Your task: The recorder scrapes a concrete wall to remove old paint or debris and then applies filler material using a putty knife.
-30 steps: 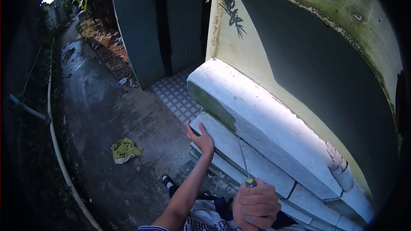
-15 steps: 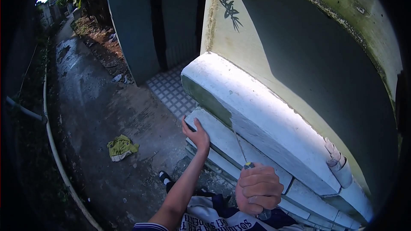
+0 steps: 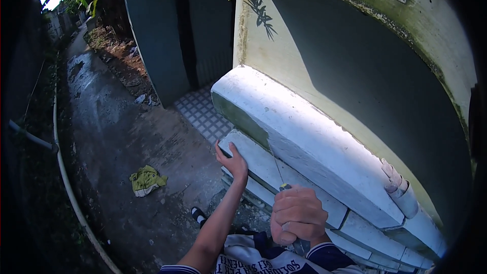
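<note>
My right hand (image 3: 300, 215) is closed round the handle of a screwdriver-like tool with a yellow collar and a long thin metal shaft (image 3: 278, 167). Its tip reaches the front face of a thick white ledge (image 3: 304, 132), where a dark green mossy patch (image 3: 241, 116) borders a paler stretch. Whether the tip touches is too fine to see. My left hand (image 3: 234, 163), thumb and fingers apart, rests against the end of the lower white ledge (image 3: 253, 147).
A yellow-green cloth (image 3: 147, 180) lies on the concrete path (image 3: 111, 132) at left. A pipe (image 3: 66, 177) runs along the path's far-left side. White pipe stubs (image 3: 401, 193) stick out at right. Behind are a wall, a dark door panel (image 3: 157, 40) and checkered tiles (image 3: 203, 111).
My right hand and the tool have moved slightly left and up, with the tip shifting along the ledge face. My left hand stays in place. The view has shifted a little.
</note>
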`<state>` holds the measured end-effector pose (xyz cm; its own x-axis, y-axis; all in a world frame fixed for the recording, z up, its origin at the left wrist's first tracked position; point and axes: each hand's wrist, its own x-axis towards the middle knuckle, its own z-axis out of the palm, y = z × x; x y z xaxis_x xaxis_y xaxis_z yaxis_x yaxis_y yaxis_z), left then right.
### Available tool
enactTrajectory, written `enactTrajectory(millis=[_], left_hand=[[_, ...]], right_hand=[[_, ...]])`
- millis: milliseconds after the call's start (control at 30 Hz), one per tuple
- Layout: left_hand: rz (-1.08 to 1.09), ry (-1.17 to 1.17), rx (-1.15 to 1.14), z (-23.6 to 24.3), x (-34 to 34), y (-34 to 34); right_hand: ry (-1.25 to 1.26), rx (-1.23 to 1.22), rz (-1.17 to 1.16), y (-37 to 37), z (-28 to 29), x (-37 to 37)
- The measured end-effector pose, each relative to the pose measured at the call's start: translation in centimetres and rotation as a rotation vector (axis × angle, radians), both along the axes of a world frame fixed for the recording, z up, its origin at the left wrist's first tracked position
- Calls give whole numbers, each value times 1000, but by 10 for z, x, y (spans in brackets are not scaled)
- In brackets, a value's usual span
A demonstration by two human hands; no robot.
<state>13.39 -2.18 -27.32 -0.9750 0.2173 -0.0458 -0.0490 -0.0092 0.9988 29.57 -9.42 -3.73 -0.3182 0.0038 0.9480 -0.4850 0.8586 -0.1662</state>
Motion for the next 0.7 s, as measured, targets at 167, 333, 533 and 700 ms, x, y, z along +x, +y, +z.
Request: enactTrajectory(millis=[167, 333, 533, 700], left_hand=[[4, 1, -3, 1, -2, -1], [-8, 5, -12, -1, -1, 0], [3, -10, 13, 5, -3, -2], [13, 48, -11, -3, -1, 3]], right_hand=[[490, -16, -28, -9, -1, -12], [51, -31, 16, -2, 3, -7], [170, -239, -154, 14, 0, -41], [126, -405, -358, -48, -62, 20]])
